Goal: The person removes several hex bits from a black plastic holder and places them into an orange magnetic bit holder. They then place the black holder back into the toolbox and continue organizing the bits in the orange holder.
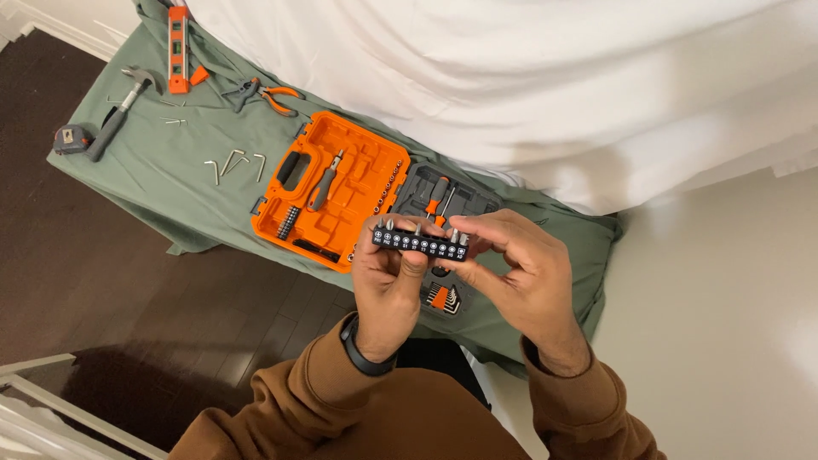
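Observation:
My left hand (388, 285) and my right hand (521, 273) together hold a black bit holder strip (420, 242) up in front of me, one hand at each end. Several screwdriver bits stick up from its top edge. My right thumb and forefinger pinch near the strip's right end. Below the hands lies an open tool case, with an orange half (328, 192) that holds a screwdriver (325, 184) and a grey half (447, 200) with another orange-handled tool.
A green cloth (170, 187) covers the table. On it lie a hammer (119, 111), a tape measure (72, 138), an orange level (177, 47), pliers (266, 94), hex keys (234, 162) and an orange hex key set (443, 298). A white sheet (511, 77) hangs behind.

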